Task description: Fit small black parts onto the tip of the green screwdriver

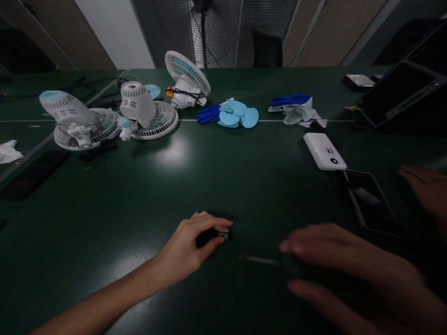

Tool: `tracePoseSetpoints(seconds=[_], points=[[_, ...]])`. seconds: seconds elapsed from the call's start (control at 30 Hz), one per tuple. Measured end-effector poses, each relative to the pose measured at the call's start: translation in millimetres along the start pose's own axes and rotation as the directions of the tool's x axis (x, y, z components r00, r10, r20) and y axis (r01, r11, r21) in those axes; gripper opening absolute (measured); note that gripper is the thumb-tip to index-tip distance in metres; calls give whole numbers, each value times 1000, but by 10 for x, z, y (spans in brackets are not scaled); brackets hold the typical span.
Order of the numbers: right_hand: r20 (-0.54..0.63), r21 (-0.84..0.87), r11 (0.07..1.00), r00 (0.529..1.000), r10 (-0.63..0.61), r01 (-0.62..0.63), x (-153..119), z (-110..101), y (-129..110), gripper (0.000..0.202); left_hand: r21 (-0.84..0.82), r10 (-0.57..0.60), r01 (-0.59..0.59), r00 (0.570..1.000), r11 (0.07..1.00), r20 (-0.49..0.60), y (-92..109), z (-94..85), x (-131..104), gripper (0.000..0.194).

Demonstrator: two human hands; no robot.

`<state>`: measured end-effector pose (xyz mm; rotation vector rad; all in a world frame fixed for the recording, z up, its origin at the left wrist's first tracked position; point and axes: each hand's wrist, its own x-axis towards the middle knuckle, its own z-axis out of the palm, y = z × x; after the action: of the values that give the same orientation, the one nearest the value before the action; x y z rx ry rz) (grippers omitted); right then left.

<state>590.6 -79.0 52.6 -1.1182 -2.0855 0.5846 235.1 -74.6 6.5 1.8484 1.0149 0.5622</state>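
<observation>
Pinching a small dark part (pixel 224 236) between thumb and fingertips, the left hand (pixel 185 244) sits at 7 o'clock, nearly closed; the part's green end points to 3 o'clock, probably so the grip steadies it without covering that end. The right hand (pixel 366 258), blurred at 4 o'clock, curls thumb and fingers, partly open, round the dark handle of a thin tool (pixel 260 260). The shaft points to 9 o'clock, towards the part yet apart from it, perhaps to keep the tip in sight. Another person's hand (pixel 424 186) shows at 3 o'clock, beyond the tablet (pixel 372 200) and white pack (pixel 324 151). Fans (pixel 136 100) at 10 o'clock and the blade (pixel 239 114) at 12 stand well apart, perhaps so they don't crowd the hands.
</observation>
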Motion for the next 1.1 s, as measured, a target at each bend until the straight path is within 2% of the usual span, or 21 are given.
tracePoseSetpoints(seconds=[0.07,0.1,0.2,0.37,0.57,0.8,1.0,1.1], points=[[38,19,998,998,51,-52,-9,431,-264,34,15,43,-43,999,999,0,-31,68,-2,36],[95,97,993,994,54,-63,-3,591,-336,31,16,59,-59,998,998,-4,-54,77,-5,40],[138,212,970,987,87,-116,27,826,-355,22,8,94,-94,996,996,-13,-99,61,-16,47],[149,265,947,978,147,-182,25,851,-231,16,55,121,-121,993,991,-7,-46,25,-18,51],[208,263,942,966,153,-206,5,919,-204,16,155,93,-86,995,984,-37,-41,16,-20,17],[210,272,944,968,134,-189,30,938,-225,15,156,85,-79,996,985,-30,-24,26,-11,16],[164,430,878,975,150,-208,56,1010,-340,17,173,90,-87,996,981,-8,-24,36,-22,16],[148,406,894,979,142,-191,37,992,-311,18,167,94,-91,996,982,-8,-40,35,-20,17]])
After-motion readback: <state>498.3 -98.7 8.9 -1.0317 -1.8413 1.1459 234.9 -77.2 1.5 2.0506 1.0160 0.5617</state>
